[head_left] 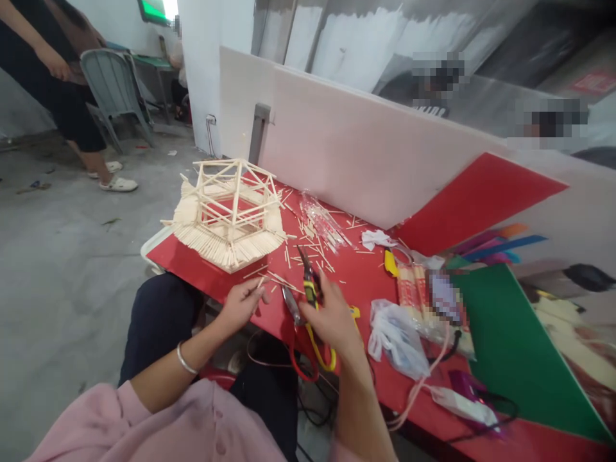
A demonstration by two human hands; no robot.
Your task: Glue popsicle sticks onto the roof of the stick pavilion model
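My left hand (pixel 244 303), a silver bangle on its wrist, is closed in a pinch on a short thin wooden stick (pixel 261 281) at the table's front edge. To its right, my right hand (pixel 333 314) is wrapped around pliers (pixel 309 285) with yellow-and-black grips, their pointed jaws facing away from me. A second metal tool (pixel 291 305) lies between the hands, close to the right fingers. Red and yellow loop handles hang below the table edge; which tool each belongs to is unclear. Beyond my left hand stands a many-sided stick model (pixel 233 221) with an open upper frame and a slatted skirt.
Loose sticks and a clear plastic bag of sticks (pixel 325 221) litter the red table (pixel 356 276). On the right are a white plastic bag (pixel 397 337), stick packs (pixel 411 289), a pink cord and a green board (pixel 510 346). White panels (pixel 356 141) stand behind. A person stands far left.
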